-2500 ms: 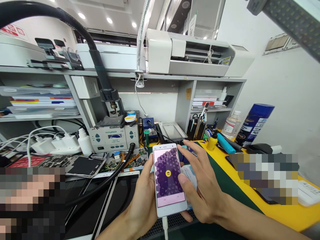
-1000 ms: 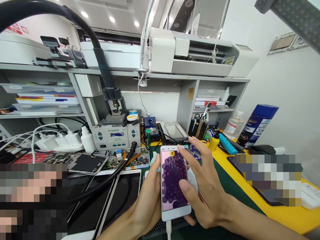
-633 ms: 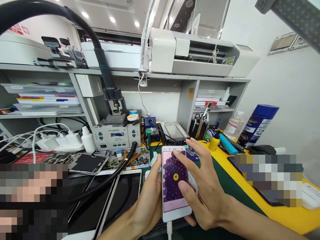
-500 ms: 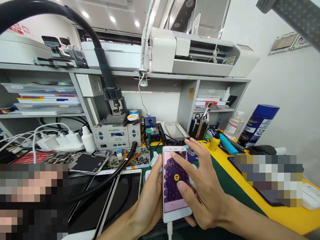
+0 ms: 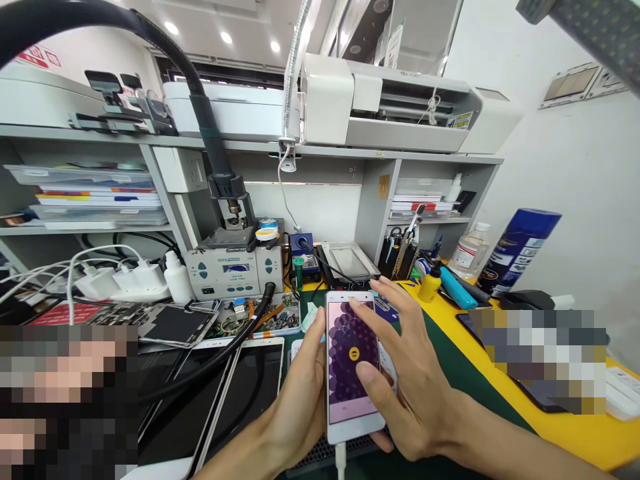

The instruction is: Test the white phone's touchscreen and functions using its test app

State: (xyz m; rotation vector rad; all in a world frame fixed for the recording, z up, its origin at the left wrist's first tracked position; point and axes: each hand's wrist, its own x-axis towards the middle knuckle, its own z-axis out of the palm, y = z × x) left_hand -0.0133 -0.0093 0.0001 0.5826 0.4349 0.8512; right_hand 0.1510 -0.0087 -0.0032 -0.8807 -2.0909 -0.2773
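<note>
A white smartphone (image 5: 355, 367) is held upright in front of me, with a white cable (image 5: 341, 460) plugged into its bottom edge. Its lit screen carries a dark purple pattern of circles and a round yellow icon near the centre. My left hand (image 5: 303, 393) is closed around the phone from the left, thumb along the side edge. Over the screen's right half is my right hand (image 5: 407, 373), fingers spread. Its index finger reaches toward the top of the screen and its thumb is by the yellow icon; whether they touch the glass I cannot tell.
Large-screened devices (image 5: 253, 383) lie on the left under a black hose (image 5: 200, 383). Behind them are a tray of small parts (image 5: 295, 323) and a grey soldering station (image 5: 225, 273). To the right stand a yellow bottle (image 5: 429, 285) and a blue spray can (image 5: 520, 250).
My right index finger has shifted slightly right and down over the screen. The purple circles on the display look a little different. My left hand keeps its hold on the phone.
</note>
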